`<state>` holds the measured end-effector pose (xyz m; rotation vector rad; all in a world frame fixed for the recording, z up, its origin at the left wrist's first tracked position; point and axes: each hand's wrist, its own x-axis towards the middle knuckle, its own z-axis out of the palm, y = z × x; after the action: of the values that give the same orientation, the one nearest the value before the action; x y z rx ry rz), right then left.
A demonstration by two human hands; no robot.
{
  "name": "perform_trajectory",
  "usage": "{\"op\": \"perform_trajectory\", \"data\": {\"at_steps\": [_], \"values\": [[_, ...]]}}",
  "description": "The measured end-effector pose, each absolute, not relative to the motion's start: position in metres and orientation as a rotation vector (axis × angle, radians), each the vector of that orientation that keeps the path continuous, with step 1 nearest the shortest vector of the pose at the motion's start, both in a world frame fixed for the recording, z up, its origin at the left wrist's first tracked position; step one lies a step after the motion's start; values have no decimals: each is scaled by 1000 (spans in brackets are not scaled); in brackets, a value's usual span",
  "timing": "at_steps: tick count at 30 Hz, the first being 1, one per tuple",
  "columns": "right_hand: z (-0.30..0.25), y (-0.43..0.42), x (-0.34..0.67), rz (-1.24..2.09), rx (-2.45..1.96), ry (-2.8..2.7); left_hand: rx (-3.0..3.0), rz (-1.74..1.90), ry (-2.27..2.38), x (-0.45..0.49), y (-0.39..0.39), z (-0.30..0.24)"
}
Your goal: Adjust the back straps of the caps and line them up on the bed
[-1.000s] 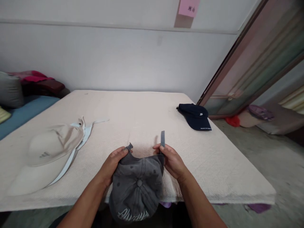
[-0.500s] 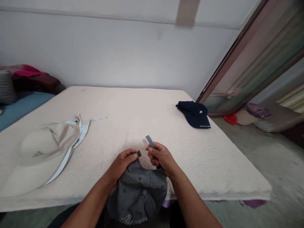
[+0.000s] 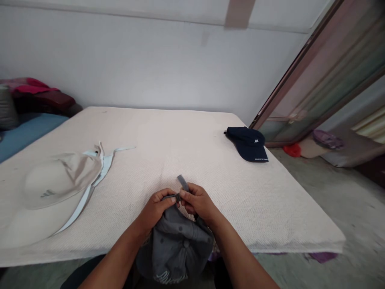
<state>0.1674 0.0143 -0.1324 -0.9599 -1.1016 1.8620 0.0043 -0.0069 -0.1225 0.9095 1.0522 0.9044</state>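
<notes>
Lower centre, close together — left hand (image 3: 157,205) pinches grey cap (image 3: 185,249) by its back edge, right hand (image 3: 198,201) pinches strap (image 3: 182,182). Pale cover (image 3: 177,140) ends under forearms (image 3: 124,241) — spreads wide above.

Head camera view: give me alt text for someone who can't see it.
A person's left hand and right hand hold a dark gray baseball cap at its back, the right pinching a gray strap. On the cream textured cover, a beige cap with a striped logo lies to the left, a navy baseball cap to the right.
</notes>
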Motion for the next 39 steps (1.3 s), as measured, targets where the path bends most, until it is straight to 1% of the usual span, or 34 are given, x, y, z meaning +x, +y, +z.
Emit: {"op": "perform_trajectory", "data": {"at_steps": [4,11,15,20,29,39], "values": [[-131,14,166,1894,-932,-1072,807,895,1004,4,-9,-123],[-128,15,169,1821,-961,-1146,835,901,1045,3,-9,-123],[-125,18,178,1801,-1003,-1109,689,911,1024,1,-8,-122],[-124,18,180,1887,-1023,-1115,491,971,943,-3,-8,-126],[-123,18,172,1968,-968,-1185,465,983,934,-3,-9,-126],[-125,19,171,1950,-915,-1343,502,1011,894,-7,-9,-130]]}}
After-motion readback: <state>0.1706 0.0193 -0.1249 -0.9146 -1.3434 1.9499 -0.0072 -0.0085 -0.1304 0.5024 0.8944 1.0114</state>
